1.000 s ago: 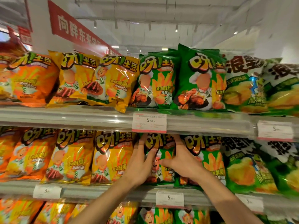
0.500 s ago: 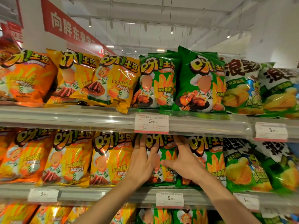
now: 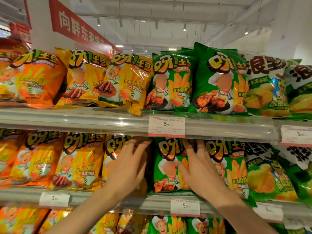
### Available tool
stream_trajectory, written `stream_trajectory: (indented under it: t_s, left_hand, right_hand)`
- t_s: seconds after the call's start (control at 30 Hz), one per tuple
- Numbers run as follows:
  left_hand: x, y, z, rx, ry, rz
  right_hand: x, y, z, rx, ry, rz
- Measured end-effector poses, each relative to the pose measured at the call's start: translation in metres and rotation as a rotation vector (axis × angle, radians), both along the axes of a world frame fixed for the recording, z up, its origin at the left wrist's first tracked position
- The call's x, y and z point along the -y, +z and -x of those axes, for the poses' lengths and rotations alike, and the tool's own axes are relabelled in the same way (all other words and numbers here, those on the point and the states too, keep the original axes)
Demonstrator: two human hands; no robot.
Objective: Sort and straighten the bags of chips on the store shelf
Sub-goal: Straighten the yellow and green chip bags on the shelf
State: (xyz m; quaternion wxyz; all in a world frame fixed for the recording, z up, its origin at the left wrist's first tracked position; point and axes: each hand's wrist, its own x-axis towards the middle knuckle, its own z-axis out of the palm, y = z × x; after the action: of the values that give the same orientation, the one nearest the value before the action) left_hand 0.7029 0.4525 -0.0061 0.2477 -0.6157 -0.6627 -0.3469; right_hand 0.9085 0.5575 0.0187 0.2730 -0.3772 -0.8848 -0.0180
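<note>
**Green bag between two hands, middle shelf**

The middle shelf (image 3: 101, 198) carries a row of upright chip bags, orange and yellow to the left of the green bag (image 3: 168, 168), another green one and pale-green ones to its right. That green bag stands just below the price tag (image 3: 166, 126) on the shelf rail above, with a dark gap on its left side.

The right hand (image 3: 200, 174) lies flat and spread on the green bag's right edge, fingers up toward the tag, gripping nothing. The left hand (image 3: 130, 173), also spread and empty, rests to the left of the green bag, over the gap and the yellow bag (image 3: 111, 159) beside it.

The bag looks air-filled, light and soft, its glossy film probably slippery (the chips inside would crush easily). Pressing gently with flat palms on both side edges seems the safer hold.
</note>
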Motion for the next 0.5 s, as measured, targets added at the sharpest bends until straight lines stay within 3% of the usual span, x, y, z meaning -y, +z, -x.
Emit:
stream_trajectory:
  t_s: [0.07, 0.13, 0.23, 0.5]
  left_hand:
    - [0.003, -0.002, 0.020, -0.171, 0.150, 0.024]
    - [0.001, -0.007, 0.032, -0.211, 0.254, 0.090]
    - [-0.006, -0.020, 0.043, -0.205, 0.284, 0.181]
    - [-0.015, -0.032, 0.051, -0.168, 0.292, 0.201]
  right_hand:
    - [0.002, -0.004, 0.011, 0.086, 0.046, -0.200]
    - [-0.001, -0.007, 0.026, 0.182, 0.117, -0.278]
    - [-0.009, -0.011, 0.045, 0.259, 0.087, -0.266]
    - [-0.008, -0.023, 0.066, 0.192, -0.005, -0.261]
